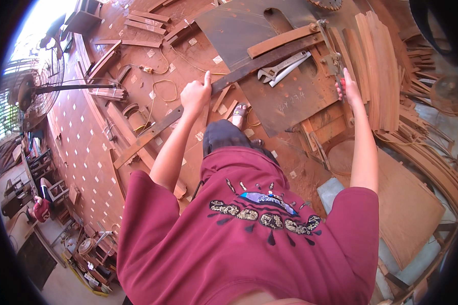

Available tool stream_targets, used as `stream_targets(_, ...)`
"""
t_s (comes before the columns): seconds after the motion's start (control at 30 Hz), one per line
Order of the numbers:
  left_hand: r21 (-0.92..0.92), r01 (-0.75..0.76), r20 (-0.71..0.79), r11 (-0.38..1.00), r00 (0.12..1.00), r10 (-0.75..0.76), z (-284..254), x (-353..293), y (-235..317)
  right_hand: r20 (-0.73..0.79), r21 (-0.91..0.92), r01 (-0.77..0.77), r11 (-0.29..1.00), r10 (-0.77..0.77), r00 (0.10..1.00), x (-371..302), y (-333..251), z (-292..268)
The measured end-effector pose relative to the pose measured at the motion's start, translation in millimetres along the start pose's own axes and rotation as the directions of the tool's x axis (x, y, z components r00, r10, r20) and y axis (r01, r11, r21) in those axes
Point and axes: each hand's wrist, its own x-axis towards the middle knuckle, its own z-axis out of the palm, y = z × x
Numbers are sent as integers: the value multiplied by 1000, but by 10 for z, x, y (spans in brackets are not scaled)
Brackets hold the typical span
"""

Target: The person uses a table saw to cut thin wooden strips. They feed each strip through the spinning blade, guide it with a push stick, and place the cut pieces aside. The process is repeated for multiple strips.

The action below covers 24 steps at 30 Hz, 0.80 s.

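Observation:
A long, straight brown bar [259, 62] runs slantwise over a dark metal machine table [224, 30] and out past its left edge. My left hand [196, 96] is closed over this bar, thumb pointing up. At the table's right side, my right hand [349, 90] is closed around a small red handle [343, 84], just below a rusty metal fitting [333, 58]; the fingers partly hide the handle. Between my hands, an adjustable wrench [282, 65] lies on the table against a silver tool [290, 70]. Beside the bar rests a reddish wood strip [282, 41].
A round toothed blade [326, 4] shows at the far edge. Curved wood strips [381, 71] stack up at right, above a plywood sheet [409, 203]. A large fan [28, 91] stands at left. Wood pieces and a yellow cord [165, 84] lie on the tiled floor.

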Motion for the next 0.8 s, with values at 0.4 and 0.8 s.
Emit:
stream_targets(0.4,7,-49,-59,999,997,49,126,213,53,-12,-8,18,1000,-18,1000,228,-99,8)
stream_targets(0.8,88,-255,-189,963,945,267,191,117,84,-38,23,-34,999,35,999,338,89,47)
